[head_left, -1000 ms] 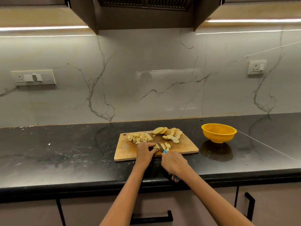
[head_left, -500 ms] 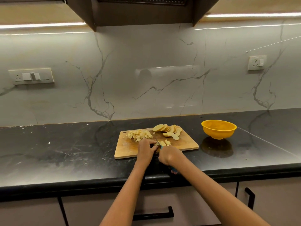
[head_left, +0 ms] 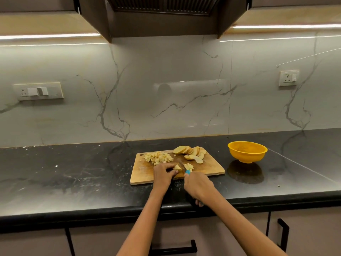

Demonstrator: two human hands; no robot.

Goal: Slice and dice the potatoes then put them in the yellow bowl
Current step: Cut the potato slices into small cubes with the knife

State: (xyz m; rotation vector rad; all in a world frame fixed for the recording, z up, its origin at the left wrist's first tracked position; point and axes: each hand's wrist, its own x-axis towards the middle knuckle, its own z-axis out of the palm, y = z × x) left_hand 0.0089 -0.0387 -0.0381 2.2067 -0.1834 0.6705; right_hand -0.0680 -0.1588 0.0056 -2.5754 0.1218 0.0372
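A wooden cutting board (head_left: 144,172) lies on the black counter. At its far left sits a pile of diced potato (head_left: 158,157); a row of potato slices (head_left: 191,153) fans out at its far right. My left hand (head_left: 163,173) pinches a potato piece (head_left: 177,167) near the board's front edge. My right hand (head_left: 198,185) grips a blue-handled knife (head_left: 185,169), its blade down beside that piece, with a few cut bits (head_left: 189,166) just right of the blade. The yellow bowl (head_left: 247,151) stands empty to the right of the board.
The black counter (head_left: 73,174) runs left and right, its front edge just below my wrists. A marble backsplash with wall sockets (head_left: 37,91) rises behind. Dark cabinet handles (head_left: 283,235) hang below the counter.
The knife has kept working through the piece under my left hand, moving a little back and forth. Both hands stay at the board's front edge; the view shifted slightly.
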